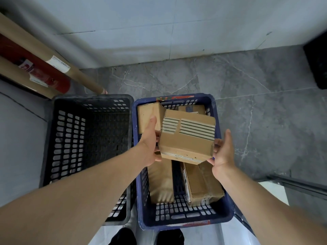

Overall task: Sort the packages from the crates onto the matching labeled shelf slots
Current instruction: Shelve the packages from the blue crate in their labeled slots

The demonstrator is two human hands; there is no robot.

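A grey floor (247, 82) holds a blue crate (177, 225) of boxes (203, 184), with a black crate (92, 99) beside it. The left hand (150, 144) and right hand (223, 152) both grip one brown box (185, 138) just above the blue crate. Next, probably: find its matching shelf.

Box (185, 138): tan cardboard, dark and pale stripes across its upper part. Other boxes (203, 184): plain tan-brown. Blue crate (177, 224): dark blue, slotted lattice walls. Black crate (88, 138): same lattice. Floor (247, 85): grey, white veins. Wall (159, 23): pale grey tiles. Tube (83, 75): brown, with white label (59, 63). Cylinder (56, 80): red.
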